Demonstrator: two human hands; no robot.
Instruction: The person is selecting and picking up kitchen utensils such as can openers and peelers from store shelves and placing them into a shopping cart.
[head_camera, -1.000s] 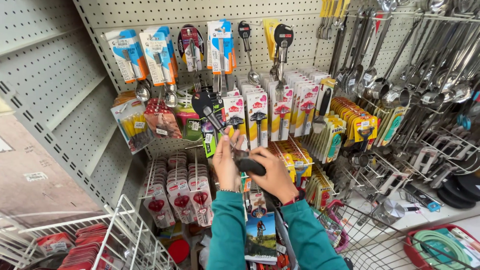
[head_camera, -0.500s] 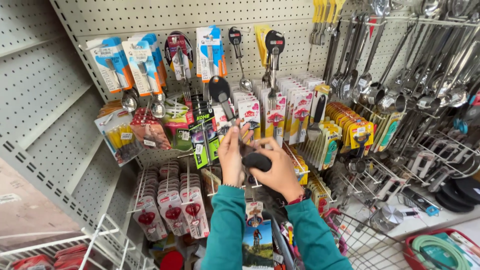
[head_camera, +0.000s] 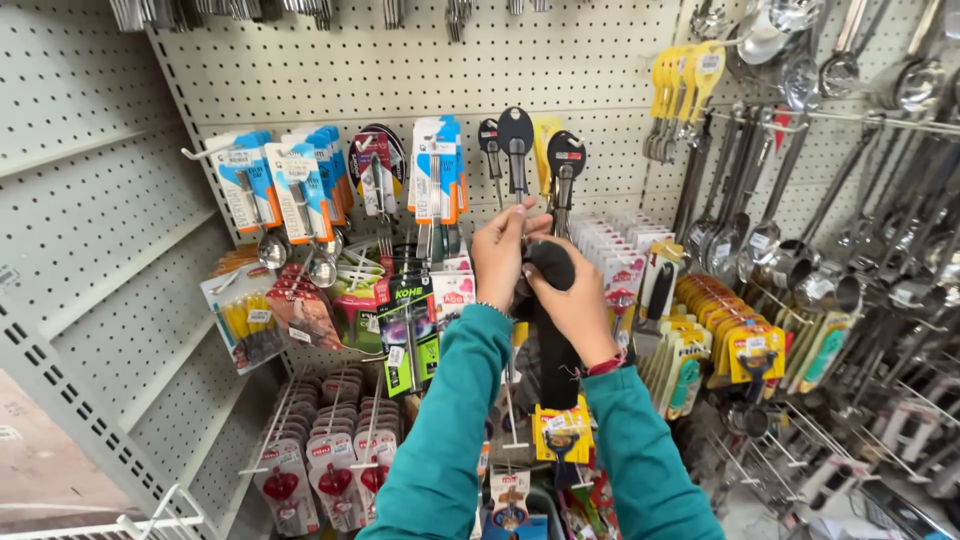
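The white pegboard wall (head_camera: 420, 70) fills the view behind both hands, its hooks loaded with carded kitchen tools. To the right of the hands, past the right wrist, hang steel ladles and long spoons (head_camera: 790, 240), and just below them sits a row of yellow-carded gadgets (head_camera: 735, 340). To the left of the hands hang blue-carded scoops (head_camera: 285, 190), and further down on that side, red-and-white carded tools (head_camera: 320, 460).

Both teal-sleeved arms are raised to the middle of the wall. Between the hands is a black-handled utensil (head_camera: 553, 330), long and dark, hanging down from the fingers towards a yellow card (head_camera: 563, 432) near the right forearm. The right hand (head_camera: 580, 305) is closed around the upper part of that handle, gripping it. The left hand (head_camera: 500, 255) is curled shut at the utensil's top end, fingertips pinched where it meets a peg; whether it pinches the utensil itself or the hook I cannot tell.

Directly above the hands two similar black-headed utensils (head_camera: 540, 150) already hang on pegs. Judging from that, the held utensil is lifted to peg height and lined up with its fellows, but it is still borne by the hands rather than by a hook. Seating it on the peg and letting go seems to be what is left.
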